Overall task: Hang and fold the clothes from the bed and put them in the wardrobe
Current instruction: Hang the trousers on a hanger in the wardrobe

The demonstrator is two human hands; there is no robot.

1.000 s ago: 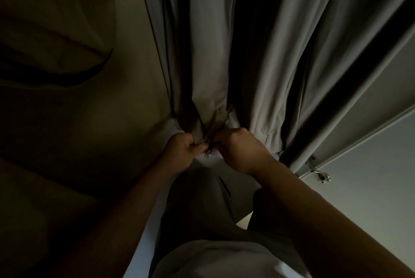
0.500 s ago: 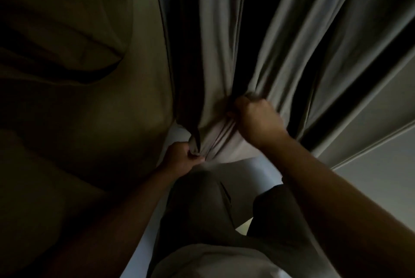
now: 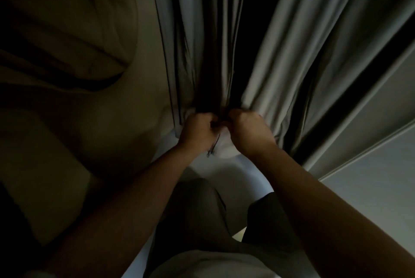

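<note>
Right hand (image 3: 247, 129) back down beside left hand (image 3: 197, 131) — both on grey fabric (image 3: 303, 64)

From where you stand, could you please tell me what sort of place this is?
Probably a dim room at home, perhaps a bedroom. Long grey curtains hang in folds ahead, gripped low by the left hand and right hand; beige cloth shows to the left, a pale wall to the right.
</note>
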